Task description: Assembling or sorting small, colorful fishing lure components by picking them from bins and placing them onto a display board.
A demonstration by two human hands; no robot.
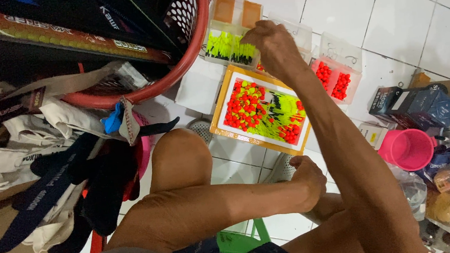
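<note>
White floor tiles carry a yellow-rimmed rectangular tray (219,122) almost full of red and neon-yellow fishing floats, long axis running from upper left to lower right. Right hand (275,45) pinches something small above a clear plastic box of yellow floats (227,47); left hand (310,181) rests loosely curled, empty, against the leg. Sorting looks well advanced.

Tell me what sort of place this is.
Probably a small fishing-tackle shop or stockroom, worked from its white tiled floor. A tray of red and yellow floats lies there, small clear boxes of red beads stand beside it, and a red basket holds packaged goods.
</note>
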